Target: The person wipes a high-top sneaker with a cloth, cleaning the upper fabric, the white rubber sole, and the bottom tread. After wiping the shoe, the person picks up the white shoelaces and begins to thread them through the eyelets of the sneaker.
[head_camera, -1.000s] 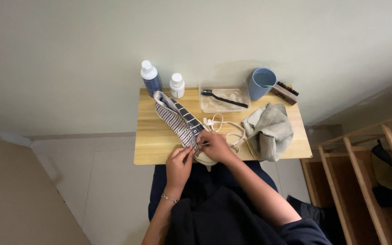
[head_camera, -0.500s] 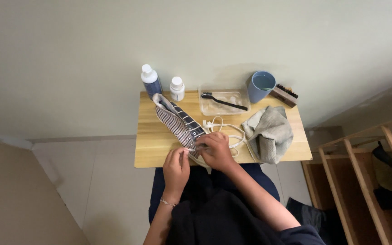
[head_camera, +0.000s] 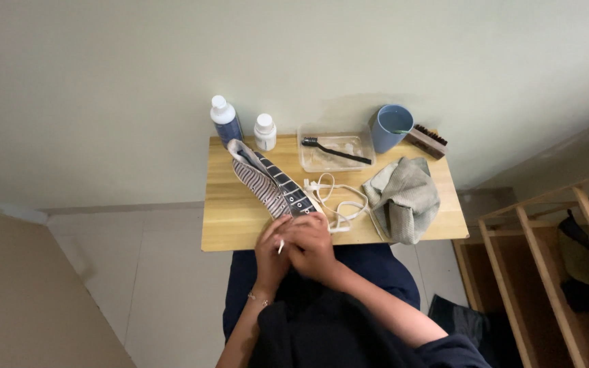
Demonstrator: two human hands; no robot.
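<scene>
Striped shoe (head_camera: 267, 180) lengthwise toward far-left, near end gripped by both hands (head_camera: 298, 245).

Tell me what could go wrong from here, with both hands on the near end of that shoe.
1. The loose white lace lies in loops beside the striped shoe; a tug at the shoe could drag it off the table edge.
2. The shoe's far end sits close to the small white bottle and the blue bottle; a push forward could tip them.
3. The left hand and right hand work at the very edge, so the shoe may slip into the lap.
</scene>
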